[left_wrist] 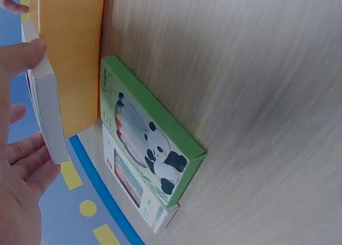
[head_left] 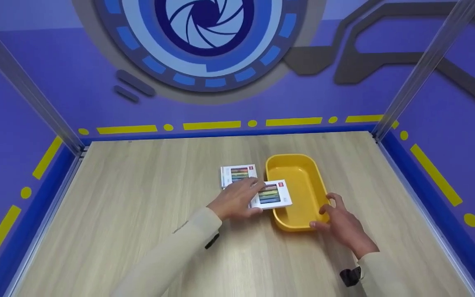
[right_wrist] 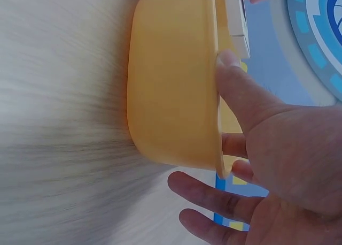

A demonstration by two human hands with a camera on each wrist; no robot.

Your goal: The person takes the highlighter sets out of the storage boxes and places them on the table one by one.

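Observation:
My left hand (head_left: 237, 200) grips a white box of crayons (head_left: 273, 196) by its edges, thumb on one side and fingers on the other. That box, with coloured sticks behind its window, overlaps the left rim of a yellow plastic bin (head_left: 303, 216). Around the bin's right rim my right hand (head_left: 344, 225) holds on, with the thumb and some fingers at the edge. In the left wrist view, a green box with a panda (left_wrist: 147, 130) lies on the table below the left hand, against a second white crayon box (left_wrist: 128, 181).
The wooden table (head_left: 138, 198) stands between a purple back wall (head_left: 204, 111) and side panels with yellow marks. Metal posts (head_left: 427, 74) rise at the back corners. The second white box lies left of the bin.

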